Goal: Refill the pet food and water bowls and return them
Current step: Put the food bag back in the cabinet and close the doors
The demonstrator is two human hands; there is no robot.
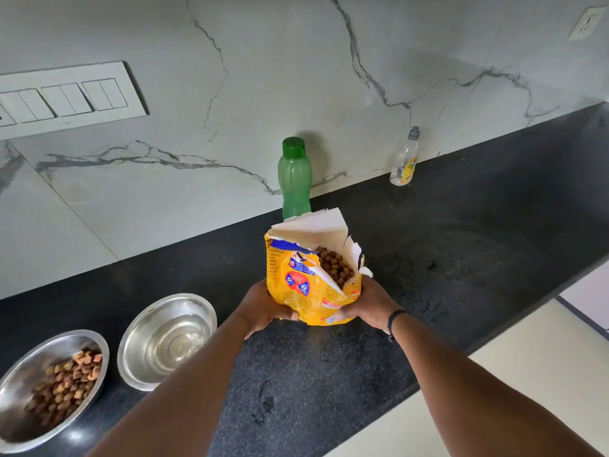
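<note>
Dark speckled counter [329, 374] under a marbled wall, and I'm looking down over both arms at it. Left hand [263, 306] and right hand [365, 305] are each wrapped round the lower sides of the yellow bag [306, 288], fingers curled into the foil, so both are grasping the bag, which stands upright, low on the counter or just off it; I can't tell which. Its torn top gapes open and I can see brown kibble [334, 267] inside. Off to my left sit the two steel bowls: the food bowl [19, 384] near the frame edge already has a heap of kibble in it, and the water bowl [184, 311] beside it holds what looks like clear water. Behind the bag stands a green bottle [294, 179] with its cap on, and a clear soap bottle [404, 159] waits further right against the wall. My read: filling looks done or close to it, and I'm handling the bag, most likely putting it aside. Next up, I'd let go of the bag so it stays standing without spilling from that ragged mouth, then go for the bowls. The water one wants a level, steady carry, as it's fairly full.
</note>
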